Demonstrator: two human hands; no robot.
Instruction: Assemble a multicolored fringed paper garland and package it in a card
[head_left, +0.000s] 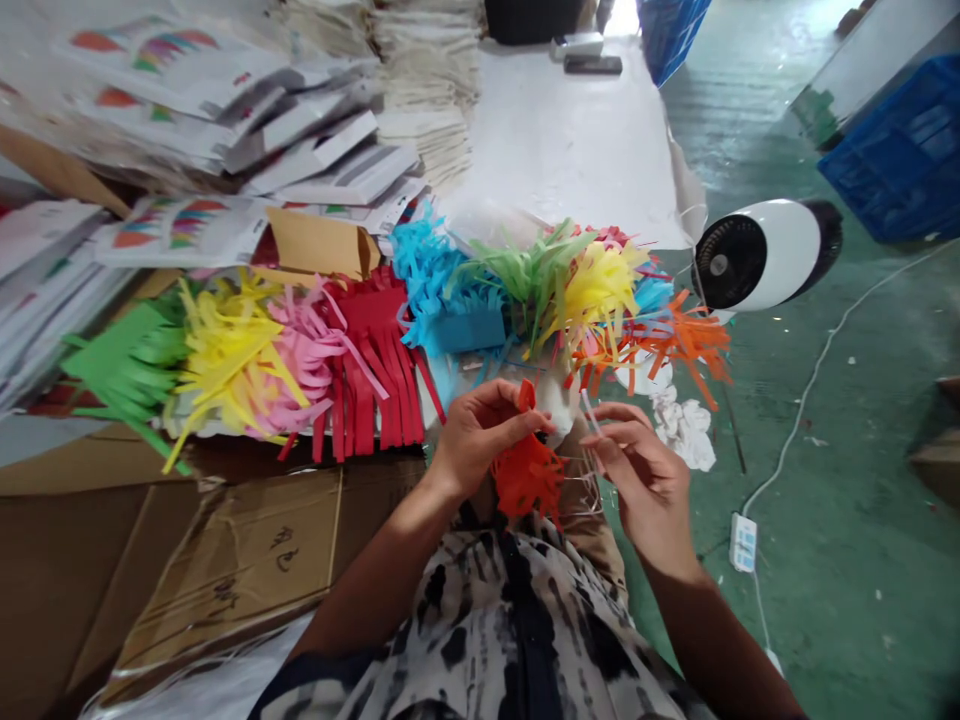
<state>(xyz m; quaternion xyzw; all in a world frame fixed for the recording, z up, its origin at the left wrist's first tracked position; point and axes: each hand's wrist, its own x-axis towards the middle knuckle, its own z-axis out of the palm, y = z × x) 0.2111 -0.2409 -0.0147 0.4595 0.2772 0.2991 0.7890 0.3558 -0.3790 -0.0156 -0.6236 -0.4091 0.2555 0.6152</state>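
Note:
My left hand (pixel 474 440) pinches the folded top of an orange-red paper tassel (pixel 529 482), whose cut fringe hangs below the fingers. Held in the fingertips of my right hand (pixel 646 480) is a thin whitish strip (pixel 590 412), a short way right of the tassel; its exact kind is unclear. Fine pale threads (pixel 589 485) hang beneath that hand. Just beyond both hands lie fringed paper pieces: a blue bundle (pixel 469 330), a red one (pixel 379 370), a yellow one (pixel 600 290) and a loose orange one (pixel 686 335).
Printed white packets (pixel 180 70) are piled at the left, near an open brown envelope (pixel 322 240). Cardboard (pixel 262 560) lies left of my lap. On the green floor to the right are a white fan (pixel 772 255), a power strip (pixel 743 543) and a blue crate (pixel 900 150).

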